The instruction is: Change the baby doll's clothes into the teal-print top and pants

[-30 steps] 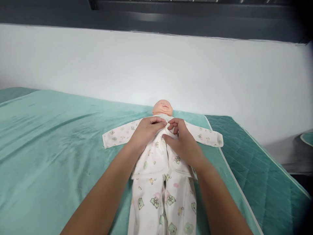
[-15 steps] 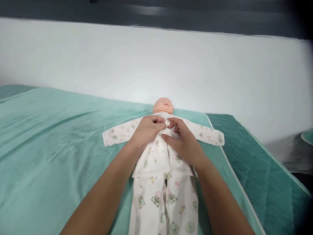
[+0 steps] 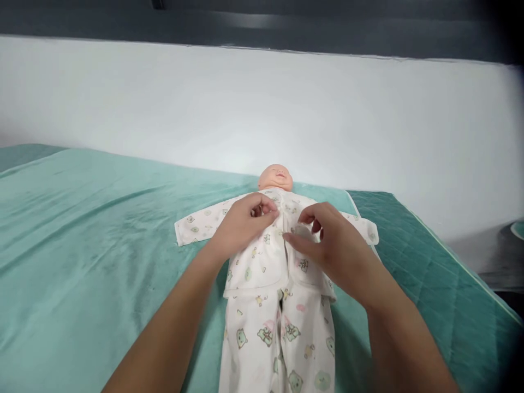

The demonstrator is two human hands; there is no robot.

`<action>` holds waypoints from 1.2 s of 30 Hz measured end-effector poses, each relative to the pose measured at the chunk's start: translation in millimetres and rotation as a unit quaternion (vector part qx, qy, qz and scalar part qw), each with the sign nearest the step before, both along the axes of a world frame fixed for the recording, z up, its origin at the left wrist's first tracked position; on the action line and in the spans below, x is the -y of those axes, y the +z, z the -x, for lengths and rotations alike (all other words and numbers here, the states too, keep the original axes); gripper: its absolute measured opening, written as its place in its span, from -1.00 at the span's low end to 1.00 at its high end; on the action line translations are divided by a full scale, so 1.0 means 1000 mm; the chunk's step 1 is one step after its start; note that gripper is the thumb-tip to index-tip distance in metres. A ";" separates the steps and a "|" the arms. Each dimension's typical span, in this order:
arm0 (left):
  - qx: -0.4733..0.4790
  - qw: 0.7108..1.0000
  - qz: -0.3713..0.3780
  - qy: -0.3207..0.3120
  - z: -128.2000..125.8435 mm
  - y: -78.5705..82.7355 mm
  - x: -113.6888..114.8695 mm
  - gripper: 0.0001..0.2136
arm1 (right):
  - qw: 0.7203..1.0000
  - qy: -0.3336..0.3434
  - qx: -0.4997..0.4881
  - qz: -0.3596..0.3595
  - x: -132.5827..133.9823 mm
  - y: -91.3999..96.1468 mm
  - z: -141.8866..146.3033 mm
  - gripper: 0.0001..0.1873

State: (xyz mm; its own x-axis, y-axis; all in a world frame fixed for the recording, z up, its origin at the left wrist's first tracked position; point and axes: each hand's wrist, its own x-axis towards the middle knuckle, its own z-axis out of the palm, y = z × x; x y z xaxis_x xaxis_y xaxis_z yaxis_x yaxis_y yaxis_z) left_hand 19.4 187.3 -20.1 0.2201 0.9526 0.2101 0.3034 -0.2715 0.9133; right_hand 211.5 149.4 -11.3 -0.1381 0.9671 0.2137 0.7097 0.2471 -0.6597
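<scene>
A baby doll [image 3: 275, 177] lies on its back, its head toward the wall. It wears a white printed baby shirt [image 3: 256, 270] with both sleeves spread sideways, and matching trousers [image 3: 249, 344]. At the chest, the thumb and forefinger of my left hand [image 3: 248, 221] pinch the front edge of the shirt by the middle opening. My right hand [image 3: 338, 245] hovers over the other side of the chest, thumb and fingers apart and holding nothing. Below my hands the two front halves of the shirt meet along the middle. Part of the sleeve on the right is behind my right hand.
Under the doll is a light green sheet [image 3: 102, 229]. A darker green quilted mat [image 3: 426, 273] shows at the right. The white wall [image 3: 262, 109] rises directly behind the doll's head, with a dark band [image 3: 327, 30] above it.
My right hand has let go of the shirt front and moved right and slightly toward me, its fingers parting. My left hand has stayed at the chest.
</scene>
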 end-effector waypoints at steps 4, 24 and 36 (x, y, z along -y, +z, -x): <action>-0.096 0.992 -0.042 -0.076 0.009 0.003 0.010 -0.84 | 0.993 -0.018 0.114 0.023 0.009 0.004 0.009 -0.77; 0.008 0.992 0.073 -0.106 0.002 0.007 0.017 -0.83 | 0.946 0.103 -0.255 0.171 -0.007 -0.010 -0.021 -0.75; 0.028 0.990 0.089 -0.107 0.004 0.005 0.014 -0.83 | 0.942 0.113 -0.264 0.175 0.000 -0.011 -0.013 -0.78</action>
